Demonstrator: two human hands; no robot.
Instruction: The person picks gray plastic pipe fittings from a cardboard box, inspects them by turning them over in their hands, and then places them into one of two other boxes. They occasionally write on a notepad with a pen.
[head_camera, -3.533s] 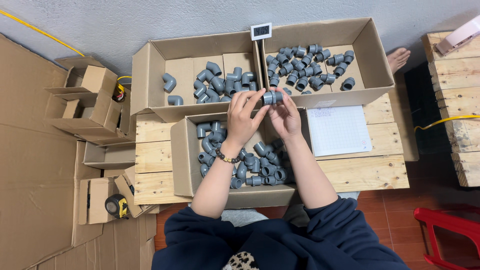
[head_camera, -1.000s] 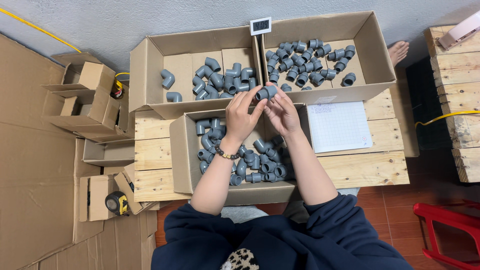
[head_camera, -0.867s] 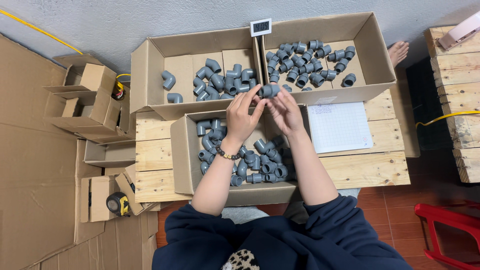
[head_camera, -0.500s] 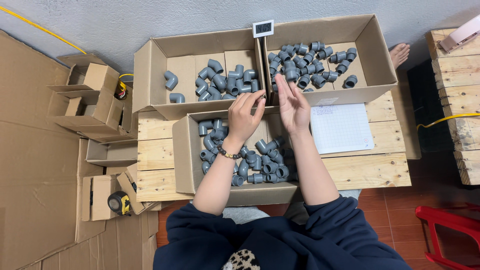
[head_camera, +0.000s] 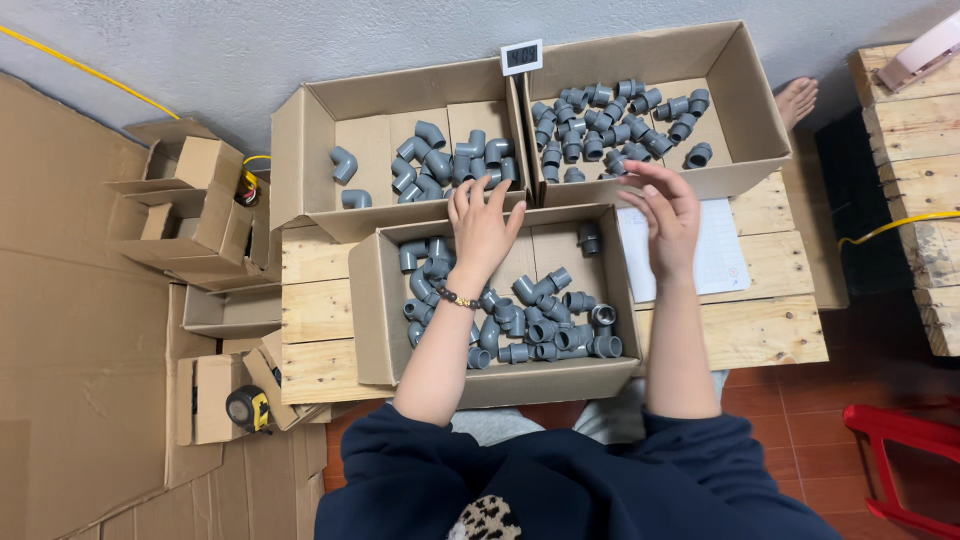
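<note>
My left hand (head_camera: 483, 226) hovers open, fingers spread, over the back edge of the near cardboard box (head_camera: 377, 320), which holds several grey pipe fittings (head_camera: 540, 325). My right hand (head_camera: 665, 208) is open and empty, raised just in front of the far right box (head_camera: 745, 90). That box holds several grey threaded fittings (head_camera: 610, 120). The far left box (head_camera: 300, 150) holds several grey elbow fittings (head_camera: 440, 165). All three boxes sit on a wooden pallet (head_camera: 310, 310).
A small digital display (head_camera: 521, 56) stands between the two far boxes. A white sheet of paper (head_camera: 715, 255) lies on the pallet at right. Small empty cartons (head_camera: 190, 205) and a tape measure (head_camera: 248, 408) lie at left. A red stool (head_camera: 905, 465) stands at bottom right.
Both hands held a grey fitting together above the near box. They have since parted: the fitting is gone from them, the right hand swung toward the far right box, and both are open.
</note>
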